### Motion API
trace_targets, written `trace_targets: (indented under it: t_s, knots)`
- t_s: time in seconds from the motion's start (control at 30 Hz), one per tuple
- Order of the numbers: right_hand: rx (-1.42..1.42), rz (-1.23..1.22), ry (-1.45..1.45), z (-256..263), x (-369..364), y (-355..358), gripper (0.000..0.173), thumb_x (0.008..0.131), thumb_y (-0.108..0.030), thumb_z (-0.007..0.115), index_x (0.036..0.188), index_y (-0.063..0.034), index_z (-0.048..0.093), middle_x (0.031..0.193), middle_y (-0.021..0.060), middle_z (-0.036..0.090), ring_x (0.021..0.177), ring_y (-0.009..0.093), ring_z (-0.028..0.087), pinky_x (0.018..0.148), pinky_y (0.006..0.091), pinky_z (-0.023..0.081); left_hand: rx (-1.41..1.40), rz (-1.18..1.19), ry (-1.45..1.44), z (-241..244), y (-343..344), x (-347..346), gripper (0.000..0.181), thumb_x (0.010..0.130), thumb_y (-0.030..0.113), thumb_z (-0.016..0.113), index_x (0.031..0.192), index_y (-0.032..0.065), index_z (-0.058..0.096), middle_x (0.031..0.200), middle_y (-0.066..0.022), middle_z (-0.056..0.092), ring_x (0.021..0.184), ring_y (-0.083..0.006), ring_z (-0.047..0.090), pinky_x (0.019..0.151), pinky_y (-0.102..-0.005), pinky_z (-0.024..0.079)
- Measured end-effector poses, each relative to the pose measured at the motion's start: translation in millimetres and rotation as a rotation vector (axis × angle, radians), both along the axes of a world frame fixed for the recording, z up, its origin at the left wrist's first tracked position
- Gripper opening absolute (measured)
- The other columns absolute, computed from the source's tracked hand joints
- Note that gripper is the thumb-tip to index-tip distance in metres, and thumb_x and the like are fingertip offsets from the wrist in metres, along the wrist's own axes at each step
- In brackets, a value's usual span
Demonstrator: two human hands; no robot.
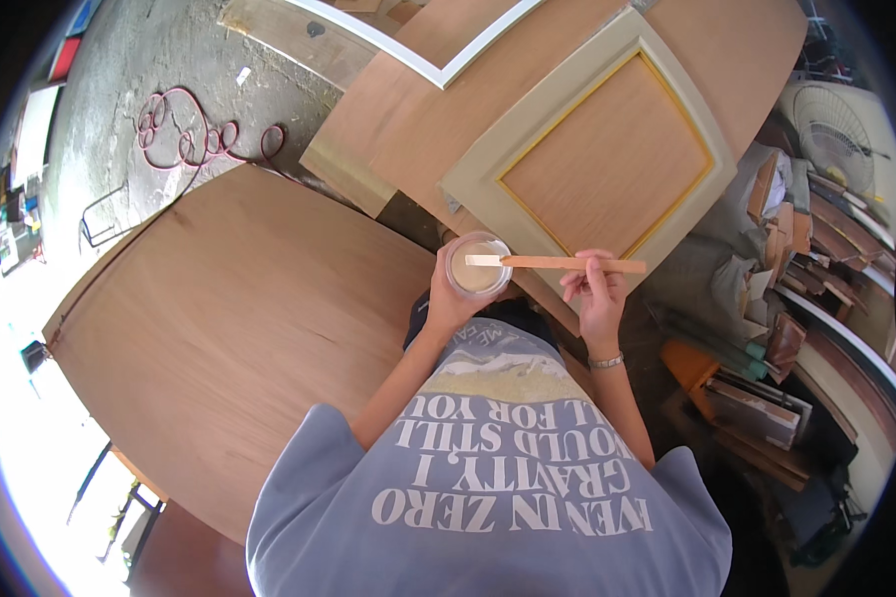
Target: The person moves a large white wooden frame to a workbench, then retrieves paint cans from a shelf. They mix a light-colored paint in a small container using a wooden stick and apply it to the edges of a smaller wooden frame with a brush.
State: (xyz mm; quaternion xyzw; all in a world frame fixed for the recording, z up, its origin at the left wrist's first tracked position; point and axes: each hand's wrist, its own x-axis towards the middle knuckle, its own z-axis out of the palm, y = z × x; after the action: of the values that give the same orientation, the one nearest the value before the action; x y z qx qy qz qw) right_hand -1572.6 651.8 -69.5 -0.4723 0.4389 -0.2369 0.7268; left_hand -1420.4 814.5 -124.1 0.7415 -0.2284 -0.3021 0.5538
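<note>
In front of my body, my left hand (452, 298) holds a clear plastic cup (480, 287) of beige, paint-like liquid. A flat wooden stick (552, 263) lies between the fingers of my right hand (601, 295); its pale, coated tip is over the cup's mouth. Whether the tip touches the liquid I cannot tell. Just beyond my hands lies a panel with a beige-painted frame (485, 160) and a yellow inner edge (541, 214) around bare wood (612, 157).
A large plywood sheet (254, 321) spreads at the left. A white frame corner (440, 74) rests on more plywood at the top. A coiled reddish hose (187, 153) lies on the concrete floor. At the right are wood offcuts (791, 231) and a fan (832, 138).
</note>
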Motion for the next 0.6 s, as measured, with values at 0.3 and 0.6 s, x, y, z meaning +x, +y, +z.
trace_targets:
  t_s: [0.3, 0.6]
  knots:
    - [-0.047, 0.002, 0.023, 6, 9, 11, 0.025, 0.106, -0.023, 0.049, 0.107, -0.0012, 0.061, 0.073, 0.0094, 0.068, 0.055, 0.011, 0.057, 0.052, 0.0234, 0.045, -0.106, 0.012, 0.134, -14, 16, -1, 0.081, 0.064, 0.015, 0.094, 0.132, 0.0045, 0.050, 0.131, -0.0109, 0.054, 0.123, -0.0240, 0.054, 0.106, -0.0373, 0.043]
    - [-0.093, -0.037, 0.049, 17, 16, 19, 0.024, 0.106, -0.022, 0.050, 0.107, -0.0010, 0.061, 0.072, 0.0088, 0.067, 0.054, 0.011, 0.057, 0.052, 0.0225, 0.045, -0.160, -0.035, 0.177, -18, 22, 10, 0.084, 0.061, 0.011, 0.095, 0.131, 0.0027, 0.049, 0.130, -0.0113, 0.058, 0.121, -0.0246, 0.057, 0.106, -0.0375, 0.045]
